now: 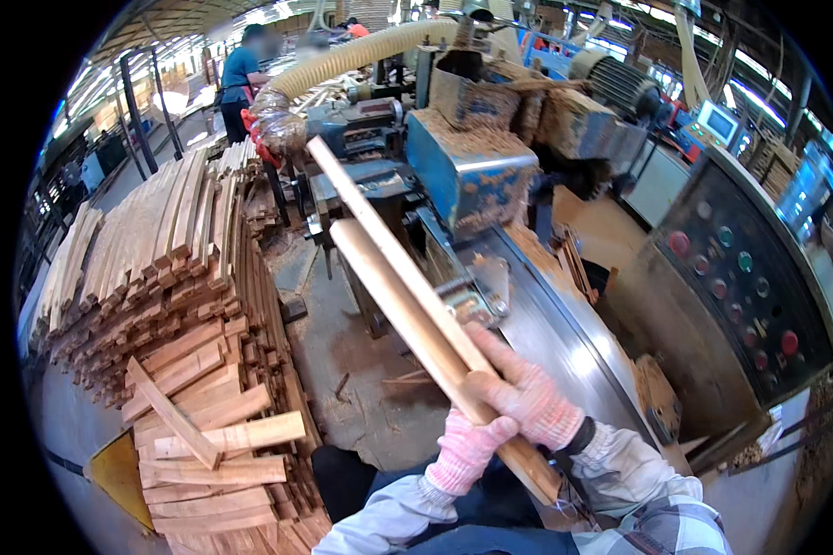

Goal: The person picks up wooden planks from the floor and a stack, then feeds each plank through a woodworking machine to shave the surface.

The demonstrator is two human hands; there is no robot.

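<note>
Head view: gloved left hand [472, 449] and right hand [532, 398], together, clamped on two wooden strips [393, 301], which slant above the floor [356, 407] between stacked wood [157, 231] and a metal table [569, 347].

Both hands gloved, pinkish: left hand [472, 450], right hand [539, 402] just ahead of it, fingers closed on two long wooden strips [407, 324] slanting up-left, side by side, far ends staggered. Left: stacked lumber [162, 222], loose pieces on top. Ahead: blue machine [472, 171], sawdust-covered; ribbed hose [370, 55] behind. Right: dark control panel [736, 277], coloured buttons. Far back: person in blue top [241, 74].
</note>
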